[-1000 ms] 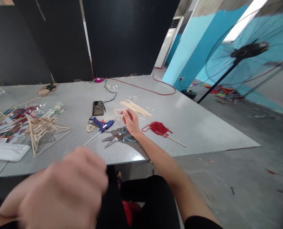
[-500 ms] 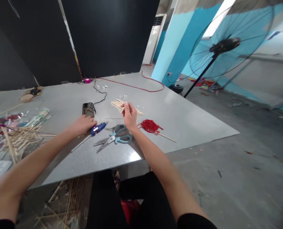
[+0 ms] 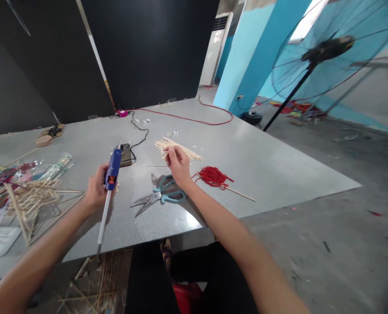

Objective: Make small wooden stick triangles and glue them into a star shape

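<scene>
My left hand (image 3: 97,188) is wrapped round a blue hot glue gun (image 3: 113,168), raised off the table with its nozzle up. A long translucent glue stick (image 3: 104,218) sticks out of its back end toward me. My right hand (image 3: 178,165) pinches a small piece of pale wooden stick (image 3: 164,152) between thumb and fingers; its exact shape is partly hidden. Just behind that hand lies a small pile of wooden sticks (image 3: 187,151). Scissors with light blue handles (image 3: 174,197) lie partly opened between my hands. A tangle of red yarn (image 3: 213,176) rests right of my right wrist, over a thin stick (image 3: 241,193).
A dark phone-like box (image 3: 126,155) with a black cable (image 3: 144,136) stands behind the glue gun. Stick frames (image 3: 33,198) and plastic packets (image 3: 58,166) crowd the left. A red cord (image 3: 187,118) crosses the back. A fan (image 3: 327,50) stands on the floor at right.
My left hand has picked the glue gun up off the table and tipped its nozzle upward. The right hand stays near the stick pile, and the view has shifted slightly.
</scene>
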`<state>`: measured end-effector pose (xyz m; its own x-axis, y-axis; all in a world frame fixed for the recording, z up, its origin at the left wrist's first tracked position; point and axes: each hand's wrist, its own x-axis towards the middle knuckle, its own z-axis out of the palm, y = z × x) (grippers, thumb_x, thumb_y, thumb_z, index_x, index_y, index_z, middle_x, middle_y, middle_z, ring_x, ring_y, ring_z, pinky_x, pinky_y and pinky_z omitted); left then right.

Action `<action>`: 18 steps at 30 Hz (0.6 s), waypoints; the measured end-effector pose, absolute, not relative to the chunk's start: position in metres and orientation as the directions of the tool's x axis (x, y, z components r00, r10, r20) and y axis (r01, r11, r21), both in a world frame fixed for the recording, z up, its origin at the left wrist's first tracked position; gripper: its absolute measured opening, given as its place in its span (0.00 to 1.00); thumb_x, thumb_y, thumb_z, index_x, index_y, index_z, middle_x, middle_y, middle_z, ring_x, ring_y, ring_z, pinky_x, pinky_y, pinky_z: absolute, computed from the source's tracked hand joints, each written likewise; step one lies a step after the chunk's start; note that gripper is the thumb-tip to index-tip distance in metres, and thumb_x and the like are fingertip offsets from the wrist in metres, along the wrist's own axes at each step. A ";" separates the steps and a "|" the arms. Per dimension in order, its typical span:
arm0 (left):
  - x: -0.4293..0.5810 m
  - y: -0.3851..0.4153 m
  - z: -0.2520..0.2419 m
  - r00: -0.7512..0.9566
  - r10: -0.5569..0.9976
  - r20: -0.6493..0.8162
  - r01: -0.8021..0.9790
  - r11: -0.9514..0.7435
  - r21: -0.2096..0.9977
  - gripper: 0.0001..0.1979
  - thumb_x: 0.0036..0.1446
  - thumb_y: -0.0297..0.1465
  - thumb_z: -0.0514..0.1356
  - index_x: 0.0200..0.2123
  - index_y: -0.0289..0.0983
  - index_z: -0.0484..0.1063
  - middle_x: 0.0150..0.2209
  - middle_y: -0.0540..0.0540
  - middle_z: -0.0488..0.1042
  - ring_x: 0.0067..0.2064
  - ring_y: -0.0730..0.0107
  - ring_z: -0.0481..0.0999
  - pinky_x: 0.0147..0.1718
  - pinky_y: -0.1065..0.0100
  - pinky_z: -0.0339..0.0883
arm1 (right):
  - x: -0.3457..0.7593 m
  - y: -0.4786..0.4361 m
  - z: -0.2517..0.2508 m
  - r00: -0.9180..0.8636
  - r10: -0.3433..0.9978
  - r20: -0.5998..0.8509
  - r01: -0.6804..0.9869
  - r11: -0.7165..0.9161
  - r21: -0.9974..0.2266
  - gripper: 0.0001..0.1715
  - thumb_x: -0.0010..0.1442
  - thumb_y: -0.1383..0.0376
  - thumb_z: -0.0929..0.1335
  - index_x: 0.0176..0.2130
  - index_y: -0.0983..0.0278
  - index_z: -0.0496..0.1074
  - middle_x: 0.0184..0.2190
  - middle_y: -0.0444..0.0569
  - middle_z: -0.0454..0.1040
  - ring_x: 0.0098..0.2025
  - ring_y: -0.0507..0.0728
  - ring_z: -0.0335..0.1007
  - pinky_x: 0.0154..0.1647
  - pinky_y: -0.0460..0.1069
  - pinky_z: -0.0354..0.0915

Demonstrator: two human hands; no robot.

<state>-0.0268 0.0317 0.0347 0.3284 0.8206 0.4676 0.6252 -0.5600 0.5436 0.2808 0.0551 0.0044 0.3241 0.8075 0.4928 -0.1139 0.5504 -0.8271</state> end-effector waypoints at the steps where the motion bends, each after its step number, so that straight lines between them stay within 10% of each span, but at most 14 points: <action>1: -0.026 0.023 0.030 0.320 0.816 0.482 0.671 -0.554 0.493 0.23 0.58 0.32 0.62 0.57 0.45 0.65 0.34 0.53 0.75 0.30 0.67 0.72 0.34 0.65 0.64 | 0.277 0.050 0.002 0.274 0.811 0.517 -0.085 0.556 -0.827 0.28 0.69 0.40 0.68 0.41 0.62 0.76 0.26 0.41 0.69 0.24 0.49 0.60 0.26 0.46 0.59; 10: -0.016 -0.011 0.025 0.571 0.669 0.476 0.559 -0.742 0.371 0.21 0.54 0.36 0.58 0.52 0.42 0.66 0.36 0.48 0.83 0.30 0.64 0.81 0.29 0.68 0.71 | 0.263 0.015 -0.017 0.045 0.752 0.657 0.201 0.638 -0.744 0.17 0.76 0.55 0.65 0.47 0.61 0.79 0.33 0.47 0.78 0.29 0.51 0.71 0.31 0.48 0.68; 18: -0.018 -0.001 0.022 0.626 0.418 0.659 0.524 -0.851 0.042 0.13 0.66 0.35 0.56 0.51 0.37 0.68 0.30 0.47 0.79 0.26 0.64 0.80 0.25 0.66 0.72 | 0.246 -0.004 -0.012 0.065 0.850 0.523 -0.058 0.527 -0.848 0.14 0.76 0.57 0.67 0.44 0.59 0.80 0.29 0.42 0.76 0.22 0.47 0.65 0.21 0.43 0.62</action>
